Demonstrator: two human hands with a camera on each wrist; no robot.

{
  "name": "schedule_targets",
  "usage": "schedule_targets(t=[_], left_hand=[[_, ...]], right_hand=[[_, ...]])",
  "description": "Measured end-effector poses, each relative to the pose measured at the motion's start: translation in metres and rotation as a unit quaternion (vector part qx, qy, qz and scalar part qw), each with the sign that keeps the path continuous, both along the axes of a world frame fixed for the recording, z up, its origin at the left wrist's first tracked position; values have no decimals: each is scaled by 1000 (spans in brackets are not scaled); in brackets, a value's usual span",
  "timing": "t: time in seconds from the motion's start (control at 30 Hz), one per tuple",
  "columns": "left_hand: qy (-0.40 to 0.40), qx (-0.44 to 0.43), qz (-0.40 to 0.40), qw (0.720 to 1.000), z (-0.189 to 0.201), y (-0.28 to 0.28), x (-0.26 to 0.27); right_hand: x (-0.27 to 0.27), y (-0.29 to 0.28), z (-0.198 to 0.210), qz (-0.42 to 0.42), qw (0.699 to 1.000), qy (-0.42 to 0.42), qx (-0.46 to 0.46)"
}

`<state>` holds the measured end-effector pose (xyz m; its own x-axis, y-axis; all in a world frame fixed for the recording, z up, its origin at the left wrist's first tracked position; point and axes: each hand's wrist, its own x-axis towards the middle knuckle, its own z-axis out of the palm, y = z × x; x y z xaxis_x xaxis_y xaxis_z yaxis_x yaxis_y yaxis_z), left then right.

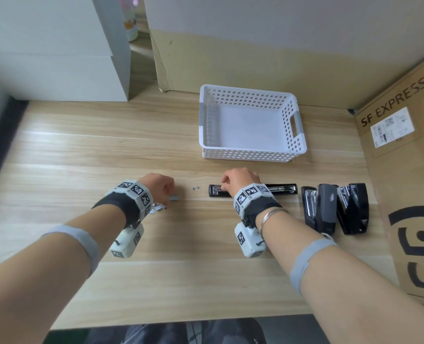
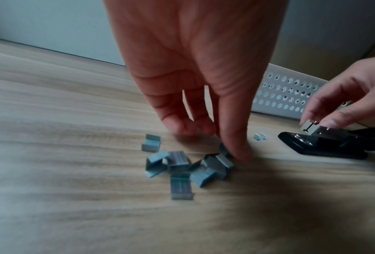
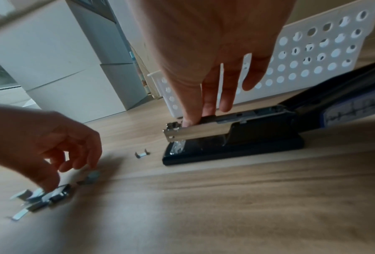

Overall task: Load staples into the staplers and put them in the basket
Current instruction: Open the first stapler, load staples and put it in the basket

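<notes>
A black stapler (image 1: 280, 188) (image 3: 258, 135) lies on the wooden table, swung open with its metal magazine facing up. My right hand (image 1: 222, 186) (image 3: 197, 118) pinches the front of that magazine between thumb and index finger. To its left lies a pile of several staple strips (image 2: 179, 161) (image 1: 159, 207). My left hand (image 2: 215, 141) (image 1: 167, 194) hangs over the pile with fingers pointing loosely down; the thumb touches one strip and nothing is gripped. A small loose staple piece (image 2: 259, 136) (image 3: 142, 154) lies between pile and stapler. The white perforated basket (image 1: 248, 155) stands empty behind the stapler.
Two more black staplers (image 1: 321, 209) (image 1: 353, 209) lie side by side right of the open one. A big cardboard box (image 1: 404, 170) walls off the right edge. White boxes (image 1: 57, 58) stand at the back left, and a cardboard sheet (image 1: 230, 63) leans behind the basket.
</notes>
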<state>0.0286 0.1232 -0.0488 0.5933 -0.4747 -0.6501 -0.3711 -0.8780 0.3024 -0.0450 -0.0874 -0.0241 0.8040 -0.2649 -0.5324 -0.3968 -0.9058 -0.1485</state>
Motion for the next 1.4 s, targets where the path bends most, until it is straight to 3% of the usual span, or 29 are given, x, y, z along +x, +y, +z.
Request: schedule_targets(t=[0.2,0.57,0.93,1.1,1.4], left_hand=[[-12,21,-9,1000,-2,5,-5],[-33,-32,-13,999,4,-11,-16],[-55,-132,38,989,-2,-6,-7],[-22,-205,78,975,0,-12,-5],[33,-287,129,949,14,-54,-13]], right_hand=[[-5,0,2,11,999,-37,-16],[-14,-5,4,7,997,-73,-14],[-17,-6,3,9,996,-86,-2],[-18,-7,4,17,995,-97,9],[-9,1,13,37,984,-123,122]])
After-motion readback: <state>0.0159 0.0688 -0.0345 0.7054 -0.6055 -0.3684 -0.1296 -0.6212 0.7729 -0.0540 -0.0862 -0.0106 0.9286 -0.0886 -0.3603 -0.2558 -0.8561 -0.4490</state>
